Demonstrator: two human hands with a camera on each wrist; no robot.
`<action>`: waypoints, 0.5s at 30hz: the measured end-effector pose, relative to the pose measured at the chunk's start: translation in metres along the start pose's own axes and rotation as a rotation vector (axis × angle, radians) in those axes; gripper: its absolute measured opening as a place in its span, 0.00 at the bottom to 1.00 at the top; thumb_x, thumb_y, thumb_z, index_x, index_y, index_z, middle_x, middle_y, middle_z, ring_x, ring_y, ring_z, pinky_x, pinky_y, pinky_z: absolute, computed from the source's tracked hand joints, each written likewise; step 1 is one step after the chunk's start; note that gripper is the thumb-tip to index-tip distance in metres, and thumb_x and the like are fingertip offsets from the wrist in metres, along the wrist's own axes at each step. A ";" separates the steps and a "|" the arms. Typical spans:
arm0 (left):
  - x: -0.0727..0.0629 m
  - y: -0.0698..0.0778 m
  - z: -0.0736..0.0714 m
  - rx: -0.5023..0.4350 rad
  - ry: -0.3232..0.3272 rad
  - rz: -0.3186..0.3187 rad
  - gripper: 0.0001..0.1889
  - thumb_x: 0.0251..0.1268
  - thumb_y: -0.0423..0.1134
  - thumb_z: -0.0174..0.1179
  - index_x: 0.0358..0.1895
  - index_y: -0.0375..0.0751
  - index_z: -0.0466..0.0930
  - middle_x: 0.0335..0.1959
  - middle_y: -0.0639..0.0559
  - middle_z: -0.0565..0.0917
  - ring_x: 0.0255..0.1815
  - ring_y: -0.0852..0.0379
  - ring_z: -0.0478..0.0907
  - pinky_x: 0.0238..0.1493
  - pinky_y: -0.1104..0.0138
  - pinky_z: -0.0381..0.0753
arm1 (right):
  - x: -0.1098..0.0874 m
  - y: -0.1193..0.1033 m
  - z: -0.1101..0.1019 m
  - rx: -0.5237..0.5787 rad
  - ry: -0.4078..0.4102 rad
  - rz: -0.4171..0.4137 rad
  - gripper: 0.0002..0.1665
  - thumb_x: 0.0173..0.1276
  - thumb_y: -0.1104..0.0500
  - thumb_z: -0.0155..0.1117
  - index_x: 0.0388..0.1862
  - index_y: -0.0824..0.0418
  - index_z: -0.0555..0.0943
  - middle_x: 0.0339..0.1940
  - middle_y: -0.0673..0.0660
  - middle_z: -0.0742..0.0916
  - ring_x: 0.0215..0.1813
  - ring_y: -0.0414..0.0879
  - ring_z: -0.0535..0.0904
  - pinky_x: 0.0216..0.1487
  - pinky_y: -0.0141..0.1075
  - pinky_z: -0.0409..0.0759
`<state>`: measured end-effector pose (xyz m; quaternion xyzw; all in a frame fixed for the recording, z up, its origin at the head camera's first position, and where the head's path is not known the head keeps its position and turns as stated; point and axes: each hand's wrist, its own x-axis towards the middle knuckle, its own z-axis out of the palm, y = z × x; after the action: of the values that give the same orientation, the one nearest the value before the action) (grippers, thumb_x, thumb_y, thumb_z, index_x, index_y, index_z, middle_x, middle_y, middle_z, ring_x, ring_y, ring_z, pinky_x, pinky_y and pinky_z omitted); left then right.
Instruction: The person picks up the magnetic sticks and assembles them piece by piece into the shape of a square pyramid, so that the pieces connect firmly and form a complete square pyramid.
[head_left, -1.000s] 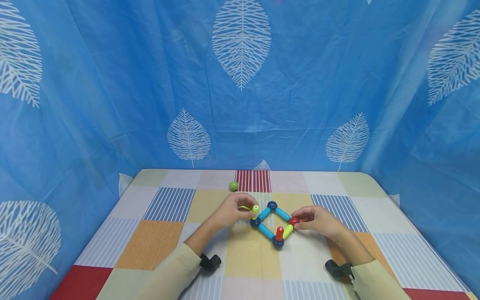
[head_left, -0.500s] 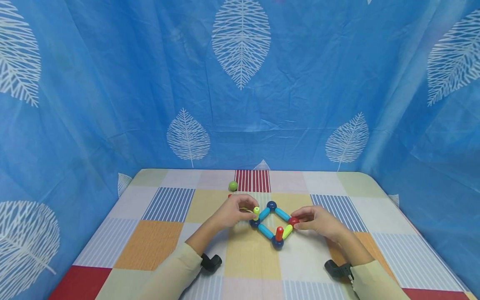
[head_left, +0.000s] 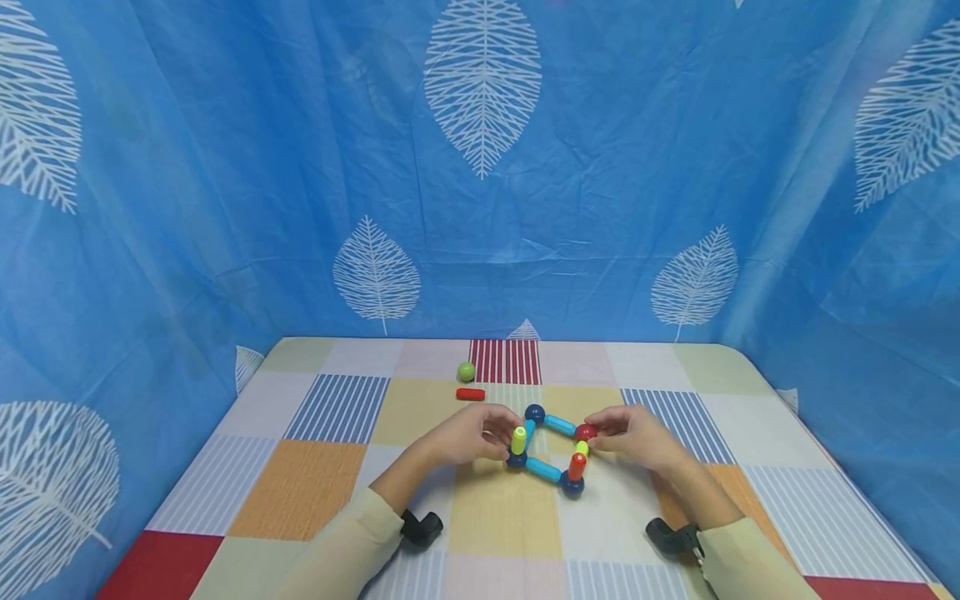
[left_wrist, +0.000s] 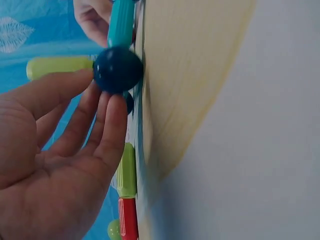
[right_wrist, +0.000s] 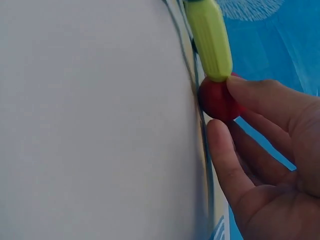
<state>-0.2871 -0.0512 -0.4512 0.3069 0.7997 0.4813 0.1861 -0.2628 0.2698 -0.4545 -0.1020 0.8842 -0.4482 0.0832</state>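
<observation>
A four-sided frame of magnetic rods and balls lies on the table. My left hand (head_left: 480,433) pinches the dark blue ball (left_wrist: 118,70) at its left corner, where a yellow-green rod (head_left: 519,440) stands upright. The red ball (right_wrist: 218,98) at the right corner is held between the thumb and fingers of my right hand (head_left: 636,435). Light blue rods (head_left: 543,470) form most of the sides; a yellow-green rod (right_wrist: 210,40) runs from the red ball to the near blue ball (head_left: 572,485). On that near ball a red rod (head_left: 576,467) stands up. Another dark blue ball (head_left: 535,414) makes the far corner.
Behind my left hand lies a loose red rod (head_left: 470,394), with a green ball (head_left: 467,372) farther back. In the left wrist view a loose yellow-green rod (left_wrist: 126,171) lies by the red one. A blue leaf-patterned curtain (head_left: 480,250) surrounds the table.
The frame has skewed: its left and near corners shifted right, the red ball slightly away from me. My left hand moved right and nearer, uncovering the loose red rod.
</observation>
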 end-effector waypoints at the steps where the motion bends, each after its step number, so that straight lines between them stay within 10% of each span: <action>1: 0.000 0.001 0.000 -0.005 -0.015 0.001 0.20 0.61 0.24 0.67 0.56 0.41 0.83 0.45 0.50 0.86 0.47 0.56 0.83 0.55 0.64 0.86 | 0.001 0.000 0.000 0.001 0.014 0.007 0.21 0.61 0.61 0.77 0.53 0.64 0.87 0.46 0.58 0.90 0.44 0.47 0.83 0.43 0.31 0.84; 8: 0.008 0.000 0.003 0.058 0.087 -0.038 0.16 0.67 0.23 0.61 0.54 0.44 0.84 0.46 0.50 0.86 0.48 0.55 0.84 0.55 0.62 0.85 | -0.004 -0.008 0.000 -0.057 0.031 -0.012 0.15 0.60 0.67 0.74 0.47 0.62 0.87 0.44 0.58 0.90 0.42 0.48 0.84 0.39 0.34 0.84; 15: 0.025 0.003 0.010 0.183 0.180 -0.053 0.21 0.73 0.24 0.54 0.63 0.44 0.79 0.63 0.47 0.81 0.63 0.48 0.80 0.66 0.53 0.80 | -0.030 -0.044 0.010 -0.045 -0.229 -0.027 0.21 0.50 0.69 0.78 0.42 0.61 0.79 0.40 0.58 0.82 0.37 0.48 0.79 0.35 0.35 0.81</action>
<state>-0.2989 -0.0264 -0.4529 0.2568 0.8617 0.4267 0.0976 -0.2271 0.2445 -0.4229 -0.1662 0.8773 -0.4146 0.1756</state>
